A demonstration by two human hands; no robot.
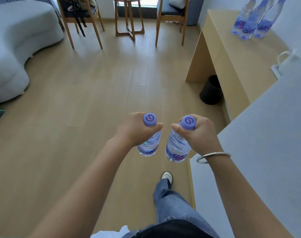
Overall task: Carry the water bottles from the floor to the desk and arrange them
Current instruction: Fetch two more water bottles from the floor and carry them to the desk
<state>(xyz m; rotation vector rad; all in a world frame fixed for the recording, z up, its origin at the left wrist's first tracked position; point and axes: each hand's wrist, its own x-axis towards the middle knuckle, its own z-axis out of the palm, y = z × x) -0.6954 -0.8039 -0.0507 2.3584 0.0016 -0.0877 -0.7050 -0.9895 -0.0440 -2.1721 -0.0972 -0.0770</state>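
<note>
Centre of frame: my left hand [137,127] grasps one water bottle [148,145] by the neck, my right hand [196,133] grasps a second bottle [176,148] the same way; both hang upright above the floor [94,83], just beside each other. Fingers hide the necks; only the purple caps and lower bodies show. Upper right: three or more bottles [254,19] stand clustered on the desk [228,48], tops cut off by the frame edge. Under the desk: a dark bin [211,91], partly hidden.
</note>
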